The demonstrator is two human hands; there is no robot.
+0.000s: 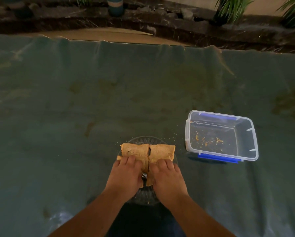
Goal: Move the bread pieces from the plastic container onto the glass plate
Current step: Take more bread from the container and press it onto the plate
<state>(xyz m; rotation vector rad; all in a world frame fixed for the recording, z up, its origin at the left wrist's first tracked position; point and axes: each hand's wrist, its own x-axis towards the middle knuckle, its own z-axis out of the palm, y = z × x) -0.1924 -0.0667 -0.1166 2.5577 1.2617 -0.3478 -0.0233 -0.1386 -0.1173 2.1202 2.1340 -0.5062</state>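
Note:
Two toasted bread pieces lie side by side on the glass plate point(144, 196) near the front of the cloth. My left hand point(126, 173) presses down on the left bread piece point(136, 151), and my right hand point(167, 177) rests on the right bread piece point(162, 152). A narrow gap runs between the two pieces. Fork tines point(144, 176) show between my hands. The clear plastic container point(245, 146), with blue clips, stands to the right of the plate and holds only crumbs.
A dark green cloth point(92, 108) covers the surface, with scattered crumbs around the plate. Beyond its far edge lie a strip of cardboard point(112, 35), dark stone edging and plants point(232, 7).

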